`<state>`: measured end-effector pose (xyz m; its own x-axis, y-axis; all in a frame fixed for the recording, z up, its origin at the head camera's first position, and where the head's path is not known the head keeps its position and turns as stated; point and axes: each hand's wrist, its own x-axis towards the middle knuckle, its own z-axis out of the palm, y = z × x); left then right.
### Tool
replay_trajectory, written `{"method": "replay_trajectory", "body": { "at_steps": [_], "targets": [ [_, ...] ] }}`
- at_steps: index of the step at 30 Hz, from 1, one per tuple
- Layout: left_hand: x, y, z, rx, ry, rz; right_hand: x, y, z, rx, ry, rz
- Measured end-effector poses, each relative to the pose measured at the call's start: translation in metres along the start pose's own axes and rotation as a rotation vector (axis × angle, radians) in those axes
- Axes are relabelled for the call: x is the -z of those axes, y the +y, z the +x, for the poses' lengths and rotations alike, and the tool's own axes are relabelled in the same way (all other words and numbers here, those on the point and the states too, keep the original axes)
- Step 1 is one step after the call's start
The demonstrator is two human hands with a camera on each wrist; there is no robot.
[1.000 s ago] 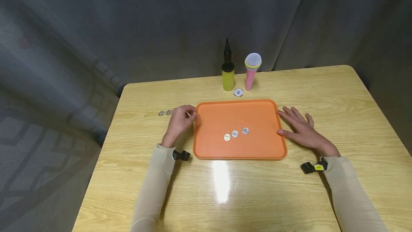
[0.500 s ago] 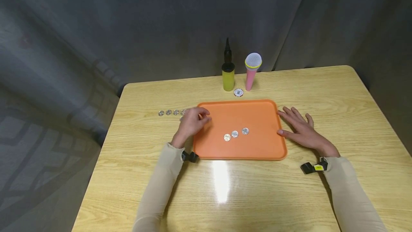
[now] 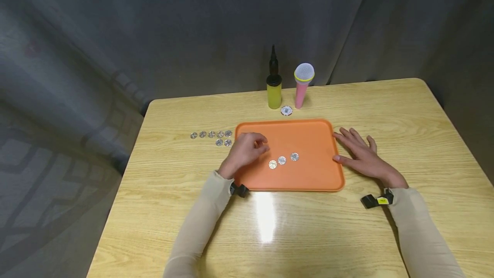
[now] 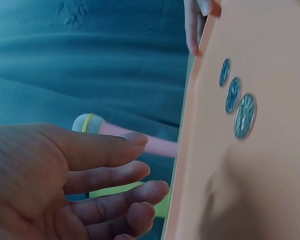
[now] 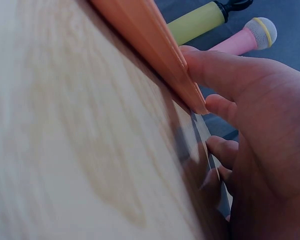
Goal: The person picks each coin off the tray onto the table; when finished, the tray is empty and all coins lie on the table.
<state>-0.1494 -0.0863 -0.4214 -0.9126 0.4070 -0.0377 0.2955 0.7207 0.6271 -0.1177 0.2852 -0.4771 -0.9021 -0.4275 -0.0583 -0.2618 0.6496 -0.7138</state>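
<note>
Left discs (image 3: pixel 212 134): seven on the counter (image 3: pixel 166 179); rear row five, front row two.
Left hand (image 3: pixel 245 151): one; above the tray (image 3: pixel 312 179), fingers loosely bent, empty.
Tray discs (image 3: pixel 282 160): three, in a slanting line.
Behind tray: one yellow container (image 3: pixel 274 97), one chip (image 3: pixel 286 110), one microphone (image 3: pixel 302 87).
Right hand (image 3: pixel 360 155): one; fingers spread, touching the tray's right edge, gripping nothing.

Dark curtains (image 3: pixel 216 25) around a wooden table (image 3: pixel 154 200) suggest a booth.

Readable text: none | white chip (image 3: pixel 286 110): print (too small) | yellow label (image 3: pixel 382 200): illegible
</note>
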Motion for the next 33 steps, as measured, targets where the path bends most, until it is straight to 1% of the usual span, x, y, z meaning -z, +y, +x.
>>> {"method": "replay_trajectory", "body": {
  "at_steps": [5,10,12,17,23,27,33],
  "targets": [
    [-0.006,0.01,0.002,0.018,-0.062,0.026,0.0,0.0,0.0,0.002,0.004,0.0],
    [-0.013,0.017,0.002,0.003,-0.127,0.068,0.0,-0.001,0.001,0.004,0.006,0.007],
    [-0.015,0.018,0.002,0.011,-0.147,0.087,0.0,-0.001,0.001,0.006,0.007,0.008],
    [-0.02,0.018,0.0,0.037,-0.189,0.155,0.0,-0.001,0.001,0.01,0.008,0.006],
    [-0.024,0.014,-0.003,0.042,-0.244,0.203,0.0,-0.001,0.0,0.01,0.009,0.002],
    [-0.027,0.014,-0.004,0.032,-0.264,0.227,0.0,0.0,0.0,0.01,0.011,0.001],
    [-0.03,0.015,-0.005,0.025,-0.245,0.236,-0.001,0.001,0.0,0.007,0.008,0.005]
  ]
}}
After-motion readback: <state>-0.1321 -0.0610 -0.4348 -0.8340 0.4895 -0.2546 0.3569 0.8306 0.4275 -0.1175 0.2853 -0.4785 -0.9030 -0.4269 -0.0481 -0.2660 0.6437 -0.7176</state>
